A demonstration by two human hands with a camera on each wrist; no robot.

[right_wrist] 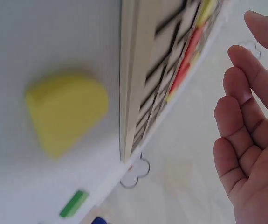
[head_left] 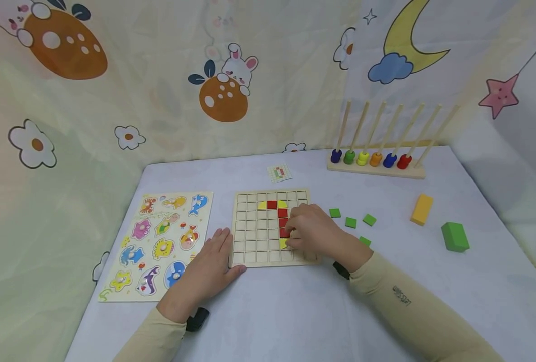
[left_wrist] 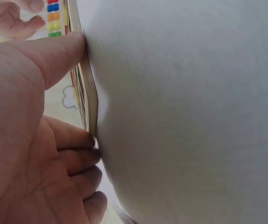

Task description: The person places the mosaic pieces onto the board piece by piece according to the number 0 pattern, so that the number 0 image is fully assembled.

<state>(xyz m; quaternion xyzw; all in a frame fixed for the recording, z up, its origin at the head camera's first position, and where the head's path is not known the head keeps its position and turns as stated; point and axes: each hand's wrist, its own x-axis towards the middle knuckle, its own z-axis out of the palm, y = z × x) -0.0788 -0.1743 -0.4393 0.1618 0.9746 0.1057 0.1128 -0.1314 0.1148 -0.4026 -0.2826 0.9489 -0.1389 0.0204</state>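
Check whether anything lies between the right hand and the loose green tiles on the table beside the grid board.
Nothing visible does. The right hand rests over the grid board, and the green tiles lie just beyond the board's right edge on bare table. The left hand steadies the board's opposite corner.

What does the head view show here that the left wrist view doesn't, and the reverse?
Only the head view shows the right hand over the red and yellow tiles, the green tiles, the animal puzzle and the peg rack. Only the left wrist view shows the thumb pressed on the board's edge. Both show the left hand at the grid board.
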